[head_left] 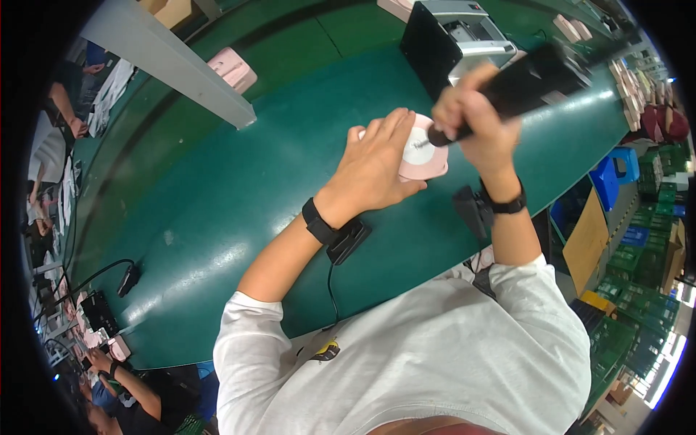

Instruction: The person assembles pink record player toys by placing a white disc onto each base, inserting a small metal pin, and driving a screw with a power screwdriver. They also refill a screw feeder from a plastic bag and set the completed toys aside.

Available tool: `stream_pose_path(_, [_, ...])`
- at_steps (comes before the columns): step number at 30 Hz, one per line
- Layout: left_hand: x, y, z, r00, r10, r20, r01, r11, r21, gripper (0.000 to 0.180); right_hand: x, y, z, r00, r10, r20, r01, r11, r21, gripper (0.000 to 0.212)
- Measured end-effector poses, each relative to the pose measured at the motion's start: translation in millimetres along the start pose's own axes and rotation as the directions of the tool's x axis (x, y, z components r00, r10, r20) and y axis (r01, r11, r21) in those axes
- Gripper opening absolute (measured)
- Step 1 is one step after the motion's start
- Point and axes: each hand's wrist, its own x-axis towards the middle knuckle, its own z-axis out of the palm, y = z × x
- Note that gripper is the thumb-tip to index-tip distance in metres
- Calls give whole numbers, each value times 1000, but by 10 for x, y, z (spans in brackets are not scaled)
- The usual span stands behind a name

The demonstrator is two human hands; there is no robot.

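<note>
My left hand (377,159) lies over a pink plastic piece with a round white centre (419,168), its fingers bent around the far and left edges and the thumb at the near side. In my right hand (482,123) is a black electric screwdriver (533,80), slanted down to the left and somewhat blurred. The bit's tip is at the white centre of the pink piece; I cannot tell whether it sits in a screw. Both wrists wear black straps with small black devices.
A black-and-silver machine (457,40) stands at the far edge of the green table (290,167). A grey post (181,69) rises at the left, by another pink piece (232,69). Other people work at the left. A black cable connector (129,279) lies near the left end.
</note>
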Motion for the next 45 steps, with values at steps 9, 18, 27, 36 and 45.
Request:
stream_pose_path(9, [652, -1111, -441, 893, 24, -449, 132, 941, 312, 78, -257, -48, -572, 979, 131, -156, -118, 989, 93, 42])
stream_pose_path(18, [902, -2337, -508, 493, -516, -701, 859, 417, 297, 94, -176, 271, -885, 984, 178, 18, -178, 984, 22, 71])
stream_pose_path(27, [988, -2647, -393, 472, -513, -717, 850, 479, 218, 99, 643, 898, -2373, 865, 223, -449, -496, 513, -700, 42])
stream_pose_path(36, [1023, -2657, -496, 362, -573, -736, 808, 586, -59, 78, 551, 1629, -2669, 948, 287, 139, 110, 116, -987, 47])
stream_pose_path(45, [676, -1743, -465, 589, -276, -759, 506, 859, 81, 64, 286, 1095, -2589, 981, 194, -28, -37, 44, -998, 23])
